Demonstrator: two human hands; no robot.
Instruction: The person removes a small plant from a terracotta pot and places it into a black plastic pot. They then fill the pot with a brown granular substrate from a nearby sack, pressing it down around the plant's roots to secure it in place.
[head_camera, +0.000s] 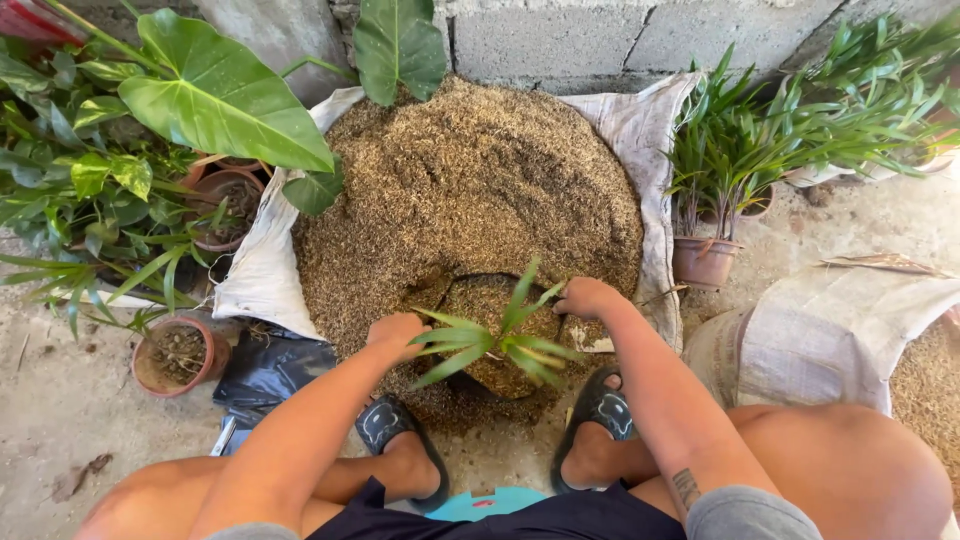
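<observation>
Step in hand, as judged: potting a small green spiky-leaved plant (497, 343) into a dark round pot (500, 335) filled with brown husk-like growing mix. The pot sits at the near edge of a large mound of the same tan husk mix (470, 185), which is heaped on an opened pale woven sack (640, 130) on the concrete floor (60, 420).

Left hand (396, 333) rests on the pot's left rim, fingers curled downward into the mix; whether they pinch anything cannot be told. Right hand (585, 297) lies on the pot's far-right rim, fingers bent and pressed together against the mix. Both hands flank the plant without touching its leaves.

Plant: slim pointed leaves fan out from a centre near the middle of the pot, bright green, some paler. It stands roughly upright; its base is hidden by mix and leaves.

Next move, judged: firming the mix around the stem calls for even pressure from both sides so the plant does not tilt, and for keeping clear of the leaves.

Nearby: black sandals (597, 410) just near of the pot; terracotta pot with soil (175, 355) at near left; potted narrow-leaved plants (715, 170) at right; broad green leaves (220, 95) at far left
</observation>
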